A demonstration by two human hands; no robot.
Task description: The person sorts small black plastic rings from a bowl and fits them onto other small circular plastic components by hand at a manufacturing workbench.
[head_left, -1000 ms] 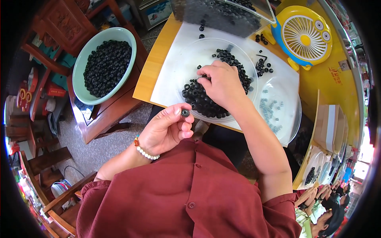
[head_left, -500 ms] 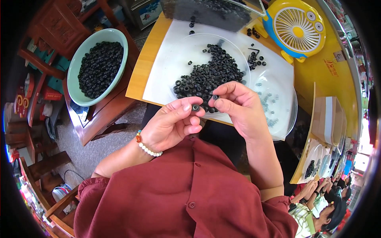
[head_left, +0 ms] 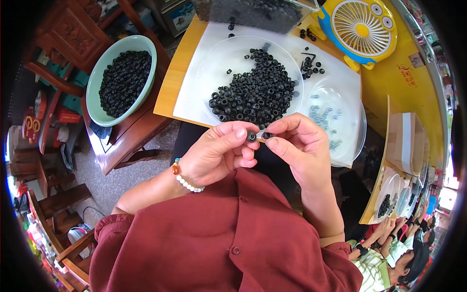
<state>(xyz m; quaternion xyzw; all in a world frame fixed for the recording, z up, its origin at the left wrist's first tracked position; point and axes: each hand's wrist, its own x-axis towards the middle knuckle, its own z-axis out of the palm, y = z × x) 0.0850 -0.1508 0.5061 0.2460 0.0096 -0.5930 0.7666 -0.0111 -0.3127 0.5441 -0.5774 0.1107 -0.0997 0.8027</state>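
Observation:
Between the thumb and fingers of my left hand (head_left: 214, 152) is a small black round part with a hole (head_left: 251, 136), its open end showing. My right hand (head_left: 305, 148) pinches a smaller black piece (head_left: 267, 136), partly covered by the fingertips. The two pieces are close together, and I cannot tell whether they touch. Just beyond my fingers, a clear round tray (head_left: 214, 58) carries a heap of similar black parts (head_left: 258, 90), some ring-shaped. At its right, a second clear tray (head_left: 348, 151) has small transparent pieces (head_left: 326, 119) in it.
A pale green basin (head_left: 152, 73) full of black parts stands at left on a wooden stool. A clear bin (head_left: 253, 17) and a yellow-blue fan (head_left: 360, 31) stand at the back. Loose black parts and a hex key (head_left: 307, 54) lie near the fan. Co-workers (head_left: 389, 263) sit at right.
My right hand has come down and slightly right, away from the heap. The round part in my left hand has shifted right, towards the piece in my right fingers.

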